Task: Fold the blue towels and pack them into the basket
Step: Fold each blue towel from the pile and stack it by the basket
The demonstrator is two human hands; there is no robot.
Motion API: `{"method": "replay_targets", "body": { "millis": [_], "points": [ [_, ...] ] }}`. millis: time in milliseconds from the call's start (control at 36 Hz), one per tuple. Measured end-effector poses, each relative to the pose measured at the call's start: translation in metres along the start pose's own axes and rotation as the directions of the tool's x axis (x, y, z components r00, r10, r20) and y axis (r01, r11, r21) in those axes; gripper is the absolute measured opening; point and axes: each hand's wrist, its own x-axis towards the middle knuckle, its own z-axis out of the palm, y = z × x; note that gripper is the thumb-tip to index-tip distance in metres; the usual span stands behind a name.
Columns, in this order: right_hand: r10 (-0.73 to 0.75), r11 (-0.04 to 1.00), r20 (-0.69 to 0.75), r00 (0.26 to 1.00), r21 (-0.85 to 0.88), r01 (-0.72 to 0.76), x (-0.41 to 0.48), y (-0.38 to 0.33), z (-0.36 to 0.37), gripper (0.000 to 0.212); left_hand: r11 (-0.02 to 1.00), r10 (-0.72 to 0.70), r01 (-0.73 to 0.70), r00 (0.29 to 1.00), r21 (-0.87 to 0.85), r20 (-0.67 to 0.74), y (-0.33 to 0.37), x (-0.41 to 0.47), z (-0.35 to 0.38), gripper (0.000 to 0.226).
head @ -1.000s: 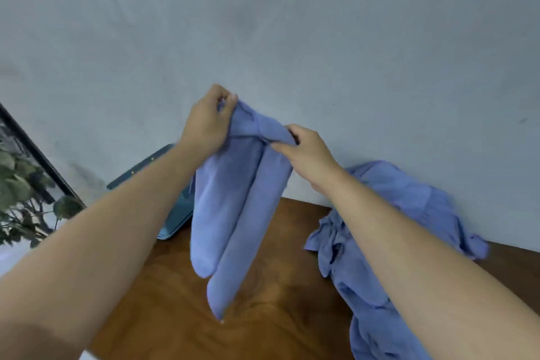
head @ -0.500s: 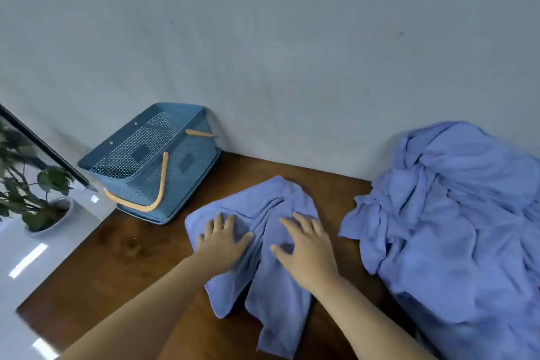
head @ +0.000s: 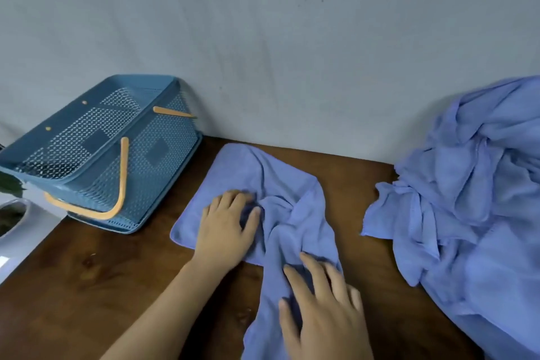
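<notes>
Head view: the towel point(head: 280, 184) hung from both my pinches a second ago. Now it lies on the table point(head: 117, 286), bunched down the middle, so I'm at flattening and no fold is made yet. My left hand point(head: 225, 231) rests palm-down on the towel's left half, fingers straight, gripping nothing. My right hand point(head: 321, 310) has slid nearer me along the lower strip, fingers spread flat, pressing. The basket point(head: 163, 155) sits far left by the wall, no towel visible inside. The unfolded pile point(head: 473, 213) waits on the right.

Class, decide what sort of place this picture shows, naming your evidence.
Probably a home laundry corner: a wooden table against a plain wall, a blue plastic basket, and a heap of unfolded towels.
</notes>
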Motion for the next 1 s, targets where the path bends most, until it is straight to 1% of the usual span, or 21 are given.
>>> {"method": "replay_targets", "body": {
  "millis": [83,167,250,333,389,444,528,583,639,667,778,806,861,917,972,1000],
  "points": [
    [0.021,1.0,-0.014,1.0,-0.016,-0.022,-0.001,0.003,0.003,0.045,0.999,0.033,-0.033,0.999,0.018,0.019,-0.001,0.002,0.005,0.041],
    [0.015,1.0,-0.025,1.0,0.008,-0.015,0.0,0.006,0.007,0.046,0.998,0.059,-0.059,0.998,-0.029,0.001,-0.01,0.004,0.012,0.043],
    [0.012,1.0,-0.044,0.999,0.016,-0.011,0.002,0.01,0.009,0.046,0.996,0.077,-0.078,0.997,-0.048,-0.021,-0.012,0.01,0.016,0.04],
    [0.002,1.0,-0.021,1.0,-0.006,-0.002,0.001,0.011,0.008,0.046,0.994,0.096,-0.097,0.995,-0.044,-0.032,-0.009,0.007,0.017,0.035],
    [-0.008,1.0,-0.033,0.999,-0.017,0.007,0.001,0.01,0.005,0.045,0.994,0.1,-0.101,0.994,-0.044,-0.035,-0.008,0.007,0.018,0.036],
    [-0.03,0.999,-0.013,0.999,-0.046,0.029,-0.001,0.009,0.002,0.046,0.995,0.099,-0.099,0.995,-0.028,-0.027,-0.009,0.009,0.02,0.038],
    [-0.024,0.996,-0.001,1.0,-0.08,0.023,-0.003,0.008,-0.004,0.048,0.991,0.129,-0.13,0.991,-0.033,-0.026,-0.01,0.009,0.022,0.036],
    [-0.034,0.996,-0.005,0.999,-0.079,0.034,-0.004,0.008,-0.004,0.045,0.989,0.134,-0.134,0.991,-0.06,-0.005,-0.009,0.01,0.021,0.042],
    [-0.037,0.997,-0.008,0.999,-0.061,0.037,-0.005,0.01,-0.004,0.04,0.991,0.131,-0.129,0.991,-0.042,0.041,-0.006,0.008,0.016,0.053],
    [-0.03,0.998,-0.009,1.0,-0.054,0.03,-0.006,0.011,-0.004,0.038,0.993,0.117,-0.116,0.992,-0.025,0.053,-0.004,0.006,0.013,0.055],
    [-0.003,1.0,-0.068,0.998,-0.026,0.001,-0.011,0.007,-0.006,0.027,0.994,0.101,-0.099,0.995,0.052,-0.026,0.014,-0.019,-0.006,0.05],
    [0.005,1.0,-0.083,0.997,-0.017,-0.006,-0.013,0.004,-0.006,0.024,0.995,0.094,-0.094,0.996,0.043,-0.004,0.019,-0.029,-0.009,0.049],
    [0.046,0.998,-0.125,0.991,0.055,-0.04,-0.02,-0.005,-0.008,0.016,0.992,0.108,-0.113,0.991,0.049,0.084,0.025,-0.046,-0.009,0.054],
    [0.137,0.97,-0.154,0.979,0.221,-0.101,-0.029,-0.018,-0.012,0.019,0.985,0.157,-0.167,0.973,0.044,0.17,0.023,-0.051,-0.005,0.06],
    [0.23,0.888,-0.139,0.963,0.435,-0.149,-0.039,-0.028,-0.018,0.024,0.973,0.226,-0.228,0.935,-0.027,0.272,0.012,-0.039,-0.005,0.066],
    [0.26,0.836,-0.112,0.959,0.523,-0.166,-0.044,-0.031,-0.021,0.025,0.959,0.28,-0.28,0.906,-0.046,0.318,0.003,-0.03,-0.006,0.069]
  ]
}}
